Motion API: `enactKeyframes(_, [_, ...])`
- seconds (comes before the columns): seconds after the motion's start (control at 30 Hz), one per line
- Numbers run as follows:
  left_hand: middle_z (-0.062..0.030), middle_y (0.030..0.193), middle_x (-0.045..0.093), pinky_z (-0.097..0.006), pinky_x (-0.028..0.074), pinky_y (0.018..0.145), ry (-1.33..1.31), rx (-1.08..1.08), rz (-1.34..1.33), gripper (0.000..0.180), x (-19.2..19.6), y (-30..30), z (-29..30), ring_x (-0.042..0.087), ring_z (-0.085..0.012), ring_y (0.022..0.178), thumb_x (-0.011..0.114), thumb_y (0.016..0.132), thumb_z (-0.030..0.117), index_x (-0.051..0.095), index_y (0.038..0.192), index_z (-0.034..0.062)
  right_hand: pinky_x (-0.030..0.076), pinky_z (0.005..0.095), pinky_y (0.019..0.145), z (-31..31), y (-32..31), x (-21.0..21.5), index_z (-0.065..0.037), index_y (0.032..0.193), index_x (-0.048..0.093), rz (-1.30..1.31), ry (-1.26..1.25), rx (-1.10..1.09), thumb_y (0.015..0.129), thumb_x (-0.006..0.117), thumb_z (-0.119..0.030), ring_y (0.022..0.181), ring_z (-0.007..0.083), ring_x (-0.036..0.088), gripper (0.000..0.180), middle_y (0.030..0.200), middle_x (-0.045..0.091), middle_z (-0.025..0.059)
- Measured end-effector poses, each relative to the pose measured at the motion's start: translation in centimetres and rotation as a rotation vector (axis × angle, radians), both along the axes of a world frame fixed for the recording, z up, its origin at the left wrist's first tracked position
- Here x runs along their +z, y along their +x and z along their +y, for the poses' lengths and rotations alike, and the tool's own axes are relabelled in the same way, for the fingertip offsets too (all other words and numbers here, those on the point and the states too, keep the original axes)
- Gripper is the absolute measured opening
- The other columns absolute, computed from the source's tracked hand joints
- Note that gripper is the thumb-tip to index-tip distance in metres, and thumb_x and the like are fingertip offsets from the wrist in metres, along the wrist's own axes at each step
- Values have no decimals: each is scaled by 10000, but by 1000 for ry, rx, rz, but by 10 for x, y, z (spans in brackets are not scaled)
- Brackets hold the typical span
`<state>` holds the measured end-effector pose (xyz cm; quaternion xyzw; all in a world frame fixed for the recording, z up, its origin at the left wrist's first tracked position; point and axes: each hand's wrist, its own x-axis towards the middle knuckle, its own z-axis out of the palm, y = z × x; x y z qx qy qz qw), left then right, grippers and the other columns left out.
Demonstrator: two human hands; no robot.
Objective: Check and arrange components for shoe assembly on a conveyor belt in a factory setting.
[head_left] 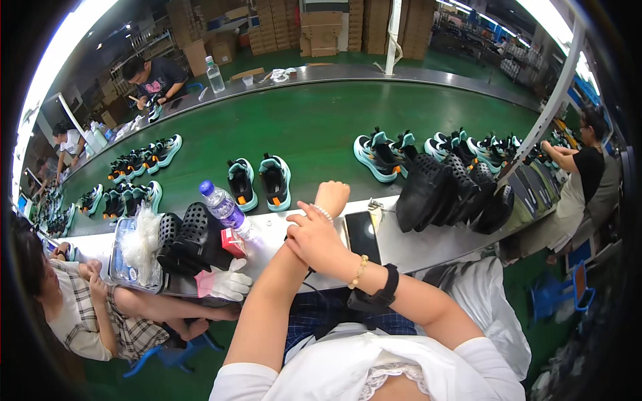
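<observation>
My left hand [332,196] is curled closed over the metal edge beside the green belt, with nothing visible in it. Across my left wrist lies my right hand [311,234], its fingers wrapped around it just below a pale beaded bracelet [323,212]. A sliver of something black shows under the right hand, mostly hidden. On my right forearm are a yellow beaded bracelet [359,272] and a black strap [388,286]. Close to the right hand, a phone [362,237] rests flat on the metal ledge. A pair of black-and-teal sneakers [275,184] stands beyond on the belt.
Black perforated clogs [428,190] line the ledge at right. At left are more clogs [196,230], a purple-labelled bottle [224,207], a red box [233,242], a white glove [231,283] and a tray [120,257]. Sneakers [381,157] stand along the green belt [307,120]. Several people work nearby.
</observation>
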<state>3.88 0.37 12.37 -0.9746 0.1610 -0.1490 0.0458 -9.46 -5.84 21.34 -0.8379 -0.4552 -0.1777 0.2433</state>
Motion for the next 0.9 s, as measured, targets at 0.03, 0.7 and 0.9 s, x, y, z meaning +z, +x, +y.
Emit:
enactKeyframes(0.03, [-81, 777, 708, -362, 559, 635, -5, -5, 2, 219, -1, 1, -1, 706, -244, 765, 588, 908, 252, 710, 796, 108, 432, 426, 1004, 0, 3, -3, -51, 928, 677, 2, -5, -5, 852, 637, -190, 1220, 383, 510, 163, 1150, 637, 106])
enactKeyframes(0.7, [-194, 1102, 640, -473, 457, 869, -795, 195, 154, 318, -81, -36, 30, 577, -377, 1032, 411, 995, 216, 637, 1097, 18, 543, 267, 620, -42, 90, 40, 18, 1017, 644, 1050, 466, 142, 965, 481, -204, 688, 150, 683, 281, 761, 703, 107])
enactKeyframes(0.9, [-192, 1087, 642, -452, 448, 916, -776, 156, -59, 328, -80, -41, 33, 574, -362, 1025, 402, 1003, 194, 634, 1061, -31, 566, 315, 647, -61, 126, 18, -2, 1034, 620, 1426, 778, 38, 1013, 427, -305, 690, 191, 684, 360, 785, 693, 96])
